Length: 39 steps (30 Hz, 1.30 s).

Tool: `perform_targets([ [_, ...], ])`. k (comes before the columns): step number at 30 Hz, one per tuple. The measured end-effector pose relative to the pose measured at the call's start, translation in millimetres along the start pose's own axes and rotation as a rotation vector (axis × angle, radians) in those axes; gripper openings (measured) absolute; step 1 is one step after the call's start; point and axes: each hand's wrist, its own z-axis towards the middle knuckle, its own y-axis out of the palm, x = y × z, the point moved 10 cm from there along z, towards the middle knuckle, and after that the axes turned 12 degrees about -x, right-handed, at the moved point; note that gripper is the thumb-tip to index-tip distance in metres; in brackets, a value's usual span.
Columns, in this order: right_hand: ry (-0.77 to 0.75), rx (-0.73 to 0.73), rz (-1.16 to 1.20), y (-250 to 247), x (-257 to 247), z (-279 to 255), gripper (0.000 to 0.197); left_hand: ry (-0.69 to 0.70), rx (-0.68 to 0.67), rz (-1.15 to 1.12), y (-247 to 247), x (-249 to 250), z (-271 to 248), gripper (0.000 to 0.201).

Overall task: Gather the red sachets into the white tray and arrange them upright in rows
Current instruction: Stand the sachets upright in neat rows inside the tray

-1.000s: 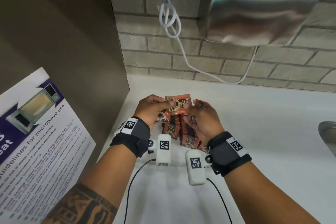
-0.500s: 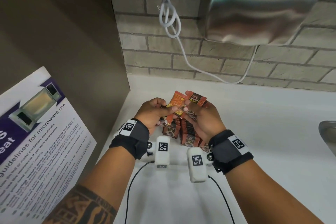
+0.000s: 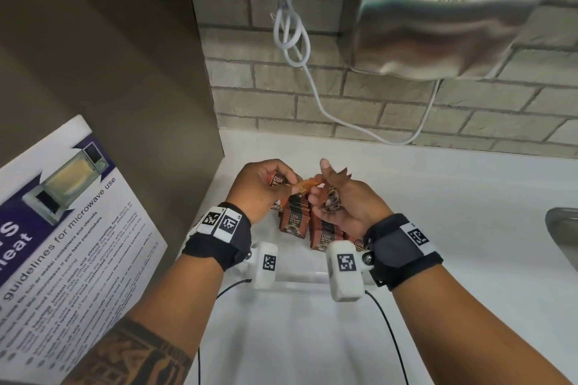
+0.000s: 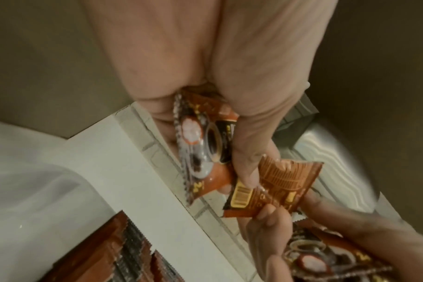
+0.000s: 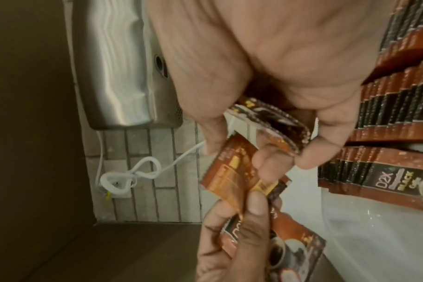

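Red sachets (image 3: 294,219) stand upright in rows inside the white tray (image 3: 297,279) just below my hands; the rows (image 5: 399,114) also fill the right of the right wrist view. My left hand (image 3: 287,180) grips one sachet (image 4: 200,148), and its thumb presses on a second sachet (image 4: 278,183). My right hand (image 3: 328,184) pinches that same sachet (image 5: 237,171) from the other side and keeps more sachets (image 5: 278,122) curled in its fingers. Both hands hover above the rows at the tray's far end.
A steel hand dryer (image 3: 447,15) hangs on the brick wall above, with a knotted white cable (image 3: 291,28) beside it. A brown cabinet side (image 3: 109,72) with a microwave poster (image 3: 68,228) closes off the left. A sink edge (image 3: 563,234) shows at right on the white counter (image 3: 438,212).
The sachets fanned upward half a second ago have come down. One sachet now lies flat between both hands, and the left hand holds a sachet of its own.
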Motion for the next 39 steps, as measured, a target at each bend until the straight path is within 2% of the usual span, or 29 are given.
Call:
perform_targets([
  [2, 0.028, 0.003, 0.061, 0.1, 3.8, 0.0, 0.025, 0.006, -0.035, 0.011, 1.6, 1.2, -0.5, 0.027],
  [6, -0.051, -0.002, 0.061, 0.4, -0.9, 0.8, 0.037, -0.007, 0.02, 0.012, -11.3, -8.1, 4.6, 0.035],
  [9, -0.145, 0.015, -0.037, 0.1, -7.6, -2.2, 0.041, -0.116, 0.09, -0.228, -15.2, -26.5, 4.7, 0.029],
  [12, -0.168, 0.022, -0.098, 1.1, -4.7, -2.9, 0.041, -0.14, 0.05, -0.403, -6.6, -28.1, 5.4, 0.02],
  [15, -0.168, 0.009, -0.16, 4.7, -3.4, -4.3, 0.037, -0.114, 0.02, -0.342, -4.2, -22.1, 5.4, 0.011],
  [19, -0.205, -0.005, -0.245, 7.1, -10.2, -7.0, 0.037, -0.12, 0.014, -0.207, -2.6, -22.0, 3.8, 0.012],
  [22, -0.25, 0.064, -0.187, -3.7, -15.0, -5.6, 0.043, -0.158, -0.03, -0.244, 1.2, -28.0, 2.8, 0.025],
  [27, -0.328, 0.099, -0.125, -3.0, -20.4, -8.8, 0.042, -0.251, -0.249, -0.21, 37.3, -29.8, -0.6, 0.062],
  [28, -0.336, 0.092, -0.099, -0.3, -19.6, -9.3, 0.043, -0.245, -0.249, -0.213, 41.8, -27.3, -0.8, 0.061],
  [31, -0.335, 0.058, -0.132, 11.3, -14.2, -9.9, 0.05, -0.23, -0.125, -0.26, 38.6, -23.7, 1.9, 0.048],
  [34, -0.337, 0.064, -0.16, 12.1, -16.0, -11.8, 0.038, -0.244, -0.149, -0.227, 42.4, -25.9, 1.1, 0.06],
  [35, -0.335, 0.06, -0.146, 9.8, -18.4, -12.7, 0.036, -0.253, -0.165, -0.234, 42.9, -27.2, 0.3, 0.058],
  [39, -0.337, 0.046, -0.035, -4.5, -29.7, -16.2, 0.036, -0.255, -0.061, -0.333, 21.6, -34.8, 1.7, 0.026],
])
